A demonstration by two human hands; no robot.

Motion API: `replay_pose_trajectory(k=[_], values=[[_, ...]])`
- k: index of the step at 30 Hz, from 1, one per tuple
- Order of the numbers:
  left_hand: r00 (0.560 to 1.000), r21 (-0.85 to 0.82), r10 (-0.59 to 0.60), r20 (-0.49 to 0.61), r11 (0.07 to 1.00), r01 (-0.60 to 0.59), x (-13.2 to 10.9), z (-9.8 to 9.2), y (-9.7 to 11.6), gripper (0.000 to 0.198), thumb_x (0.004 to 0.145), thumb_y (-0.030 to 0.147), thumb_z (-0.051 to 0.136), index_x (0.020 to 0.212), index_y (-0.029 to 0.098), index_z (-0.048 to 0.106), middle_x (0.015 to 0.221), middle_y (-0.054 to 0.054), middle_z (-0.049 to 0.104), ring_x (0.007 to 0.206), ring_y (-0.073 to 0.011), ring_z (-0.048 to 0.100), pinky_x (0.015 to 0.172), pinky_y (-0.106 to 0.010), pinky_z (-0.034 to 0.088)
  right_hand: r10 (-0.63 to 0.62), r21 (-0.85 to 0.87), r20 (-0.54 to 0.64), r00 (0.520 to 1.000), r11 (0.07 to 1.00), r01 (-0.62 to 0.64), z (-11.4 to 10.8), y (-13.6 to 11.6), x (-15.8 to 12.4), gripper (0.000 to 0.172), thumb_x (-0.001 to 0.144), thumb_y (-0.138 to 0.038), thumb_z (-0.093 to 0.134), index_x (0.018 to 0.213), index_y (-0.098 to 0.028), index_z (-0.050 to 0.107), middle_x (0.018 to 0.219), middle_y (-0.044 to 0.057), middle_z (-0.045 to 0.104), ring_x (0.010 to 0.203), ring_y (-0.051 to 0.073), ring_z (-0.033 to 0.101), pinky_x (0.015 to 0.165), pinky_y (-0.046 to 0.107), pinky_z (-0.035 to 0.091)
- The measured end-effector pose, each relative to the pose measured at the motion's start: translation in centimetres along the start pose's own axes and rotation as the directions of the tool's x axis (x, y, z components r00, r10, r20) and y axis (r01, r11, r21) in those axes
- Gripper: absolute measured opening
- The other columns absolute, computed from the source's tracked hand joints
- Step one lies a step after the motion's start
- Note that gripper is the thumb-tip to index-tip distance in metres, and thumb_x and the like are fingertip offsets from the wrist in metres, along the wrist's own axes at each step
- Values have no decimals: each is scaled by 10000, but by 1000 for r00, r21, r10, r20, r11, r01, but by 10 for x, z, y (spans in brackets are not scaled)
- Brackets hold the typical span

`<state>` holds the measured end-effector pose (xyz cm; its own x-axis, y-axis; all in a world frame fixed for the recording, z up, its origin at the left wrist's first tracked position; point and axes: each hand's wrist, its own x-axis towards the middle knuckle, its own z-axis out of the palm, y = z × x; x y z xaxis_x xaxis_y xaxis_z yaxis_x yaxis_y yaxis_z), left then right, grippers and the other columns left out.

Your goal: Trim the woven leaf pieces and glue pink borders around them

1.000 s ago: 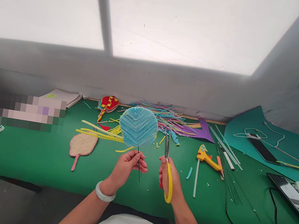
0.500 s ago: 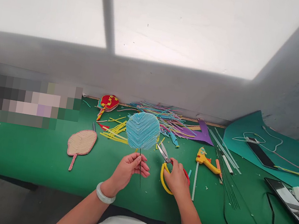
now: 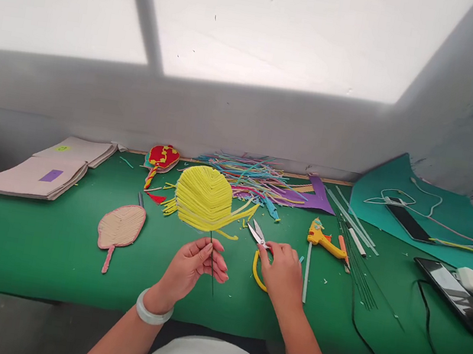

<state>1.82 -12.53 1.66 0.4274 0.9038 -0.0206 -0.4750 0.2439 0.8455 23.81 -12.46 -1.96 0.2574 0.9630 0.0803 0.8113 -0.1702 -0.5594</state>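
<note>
My left hand [image 3: 193,263] pinches the thin dark stem of a round woven leaf-shaped fan [image 3: 204,197] and holds it upright over the green table [image 3: 42,242]. The fan's yellow side faces me, with loose yellow strip ends sticking out at its right edge. My right hand [image 3: 282,275] lies flat over the yellow-handled scissors [image 3: 258,241], which rest on the table with blades pointing away to the left. Its fingers are stretched along the scissors and one handle loop shows beside the palm.
A beige woven fan [image 3: 121,226] lies left, a red and yellow one [image 3: 161,157] at the back. Coloured strips [image 3: 254,177] are piled behind. A yellow glue gun [image 3: 321,238], thin rods [image 3: 355,261], phones [image 3: 448,285], cables and a teal sheet [image 3: 401,185] lie right; notebooks [image 3: 46,171] far left.
The scissors went from upright in my right hand down onto the table, and the fingers have slackened on them. My left hand turned the fan from its blue side to its yellow side.
</note>
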Motion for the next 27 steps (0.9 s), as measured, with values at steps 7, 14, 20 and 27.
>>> replay_pose_trajectory(k=[7, 14, 20, 27], values=[[999, -58, -34, 25, 998, 35, -3, -3, -1, 322, 838, 429, 782, 889, 146, 637, 653, -26, 708, 526, -171, 690, 536, -271, 566, -187, 869, 447, 875, 323, -375, 24, -50, -29, 733, 827, -823, 489, 1030, -160, 724, 865, 105, 732, 775, 206, 670, 677, 326, 521], [997, -68, -67, 26, 995, 68, -7, -10, -1, 302, 837, 411, 786, 859, 147, 640, 619, -24, 706, 504, -178, 693, 505, -263, 565, 45, 942, 335, 941, -31, -334, 23, -59, -11, 458, 666, -567, 844, 909, -200, 720, 795, 29, 713, 701, 143, 626, 688, 282, 525], [996, -79, -83, 45, 993, 86, -7, -11, -4, 296, 839, 403, 788, 850, 143, 648, 619, -29, 710, 507, -185, 699, 494, -262, 565, 109, 964, 267, 958, -41, -264, 14, -61, -11, 411, 654, -529, 865, 839, -207, 689, 767, 13, 699, 707, 140, 634, 716, 298, 535], [993, -80, -91, 79, 992, 97, -8, -12, -7, 281, 855, 394, 778, 865, 137, 664, 639, -38, 727, 518, -186, 711, 492, -256, 576, 104, 981, 195, 975, -6, -195, 0, -65, -10, 402, 616, -469, 899, 839, -199, 701, 762, -2, 696, 743, 150, 650, 735, 304, 522]])
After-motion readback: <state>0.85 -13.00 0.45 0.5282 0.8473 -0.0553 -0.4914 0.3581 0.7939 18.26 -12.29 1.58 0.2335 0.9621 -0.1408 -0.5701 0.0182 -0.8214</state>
